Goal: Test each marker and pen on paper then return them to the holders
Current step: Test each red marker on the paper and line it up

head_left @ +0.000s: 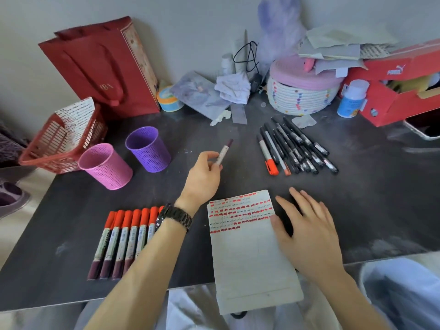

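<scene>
My left hand (204, 177) grips a marker (223, 152) above the dark table, its dark end pointing up and away, just right of the purple holder (148, 148). The pink holder (106, 165) stands beside it to the left. My right hand (307, 229) rests open with fingers spread on the right edge of the paper (250, 258), which bears rows of red and dark test marks near its top. Several red-capped markers (123, 239) lie in a row at the front left. A pile of black pens and two orange-capped ones (295, 148) lies at the right.
A red plastic basket (59, 141) sits at the left edge, a red gift bag (102, 67) behind it. A woven basket with a pink lid (302, 91), a blue bottle (352, 98) and a red shoebox (402, 84) crowd the back right. The table's front edge (142, 296) runs close to me.
</scene>
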